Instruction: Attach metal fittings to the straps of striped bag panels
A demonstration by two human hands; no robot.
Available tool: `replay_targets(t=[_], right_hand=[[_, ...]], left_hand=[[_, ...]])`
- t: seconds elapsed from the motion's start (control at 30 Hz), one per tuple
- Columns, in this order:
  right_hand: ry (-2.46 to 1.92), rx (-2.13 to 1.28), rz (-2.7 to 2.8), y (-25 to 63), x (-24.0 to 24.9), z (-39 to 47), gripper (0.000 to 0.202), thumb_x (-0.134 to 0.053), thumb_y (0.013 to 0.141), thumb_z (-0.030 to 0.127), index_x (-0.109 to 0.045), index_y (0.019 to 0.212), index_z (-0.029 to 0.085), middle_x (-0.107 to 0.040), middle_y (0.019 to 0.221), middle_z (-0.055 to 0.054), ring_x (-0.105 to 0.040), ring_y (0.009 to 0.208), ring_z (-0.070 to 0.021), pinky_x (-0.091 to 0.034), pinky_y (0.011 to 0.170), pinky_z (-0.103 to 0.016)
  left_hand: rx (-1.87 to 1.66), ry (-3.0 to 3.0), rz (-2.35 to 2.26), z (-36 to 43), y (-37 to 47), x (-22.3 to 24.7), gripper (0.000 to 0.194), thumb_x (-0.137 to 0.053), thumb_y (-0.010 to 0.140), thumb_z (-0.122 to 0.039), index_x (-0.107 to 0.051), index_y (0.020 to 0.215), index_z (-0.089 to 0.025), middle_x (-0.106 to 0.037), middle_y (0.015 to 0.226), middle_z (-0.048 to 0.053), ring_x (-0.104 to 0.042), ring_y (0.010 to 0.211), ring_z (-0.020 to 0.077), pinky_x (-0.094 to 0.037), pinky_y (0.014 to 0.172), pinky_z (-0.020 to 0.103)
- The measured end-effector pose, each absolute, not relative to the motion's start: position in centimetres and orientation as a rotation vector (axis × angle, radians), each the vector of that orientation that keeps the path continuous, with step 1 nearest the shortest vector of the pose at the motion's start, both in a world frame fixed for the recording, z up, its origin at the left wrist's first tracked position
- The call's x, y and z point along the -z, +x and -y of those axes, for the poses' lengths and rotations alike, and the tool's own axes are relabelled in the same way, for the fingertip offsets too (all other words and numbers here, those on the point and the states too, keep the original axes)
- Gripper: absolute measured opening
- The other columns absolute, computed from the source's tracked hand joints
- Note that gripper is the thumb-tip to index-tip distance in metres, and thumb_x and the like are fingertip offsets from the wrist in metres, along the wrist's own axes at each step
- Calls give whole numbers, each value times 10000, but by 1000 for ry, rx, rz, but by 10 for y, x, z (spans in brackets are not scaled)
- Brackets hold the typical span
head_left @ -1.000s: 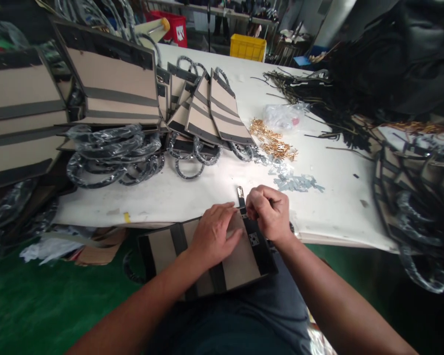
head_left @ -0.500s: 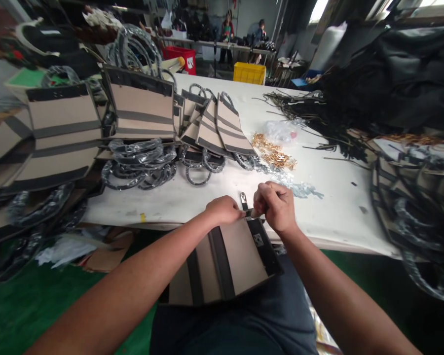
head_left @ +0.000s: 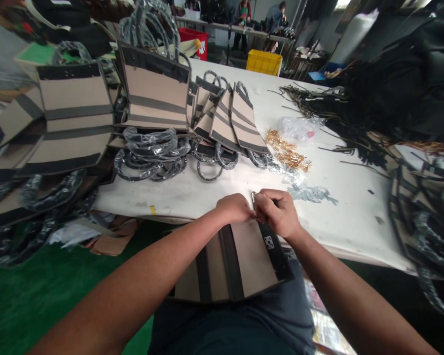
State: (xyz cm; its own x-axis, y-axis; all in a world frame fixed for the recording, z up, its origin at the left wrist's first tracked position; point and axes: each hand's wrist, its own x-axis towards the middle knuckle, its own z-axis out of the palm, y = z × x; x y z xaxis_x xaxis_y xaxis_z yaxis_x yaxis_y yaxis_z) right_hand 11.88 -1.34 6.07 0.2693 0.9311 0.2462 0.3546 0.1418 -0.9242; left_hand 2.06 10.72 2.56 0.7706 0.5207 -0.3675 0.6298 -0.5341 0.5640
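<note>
A beige bag panel [head_left: 253, 259] with dark stripes and a dark border lies across my lap, its far edge against the table. A small pale square patch [head_left: 269, 242] sits on the border. My left hand [head_left: 236, 208] is closed on the panel's far edge, fingertips mostly hidden. My right hand [head_left: 279, 211] is closed in a fist just beside it, gripping a short dark strap. The strap's shiny metal clasp [head_left: 253, 198] sticks out past the right fingers. The two hands nearly touch, and what lies between the fingertips is hidden.
Several matching panels with plastic-wrapped handles [head_left: 153, 148] are stacked at left. Gold-coloured metal pieces [head_left: 290, 155] and flat grey strips [head_left: 311, 194] lie on the white table [head_left: 351, 207] beyond my hands. Dark cords [head_left: 370, 143] and more panels [head_left: 414, 197] are at right. People stand far back.
My right hand has shifted in closer to my left hand and now covers much of the strap and clasp. The view has tilted down and turned slightly left.
</note>
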Motion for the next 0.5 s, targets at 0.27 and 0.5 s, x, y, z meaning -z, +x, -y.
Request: replay_targets(t=[0.27,0.5], right_hand=[[-1062,-466,964,121,-83,30,442,-694,981,419,-592,597,223,-478,485,30,-478,411,-134,-377,400,-285],[-1234,-561,1012,114,-60,23,504,-645,996,425,-542,546,224,-510,477,20,-465,417,-128,-361,418,-285]], left_hand=[[254,2256,-828,-108,20,-27,348,-704,779,-557,-754,736,-215,-688,714,29,-614,673,193,-363,599,296],[258,2243,-823,-108,22,-29,349,-735,773,-518,-704,645,-194,-580,579,5,-540,601,169,-316,579,295]])
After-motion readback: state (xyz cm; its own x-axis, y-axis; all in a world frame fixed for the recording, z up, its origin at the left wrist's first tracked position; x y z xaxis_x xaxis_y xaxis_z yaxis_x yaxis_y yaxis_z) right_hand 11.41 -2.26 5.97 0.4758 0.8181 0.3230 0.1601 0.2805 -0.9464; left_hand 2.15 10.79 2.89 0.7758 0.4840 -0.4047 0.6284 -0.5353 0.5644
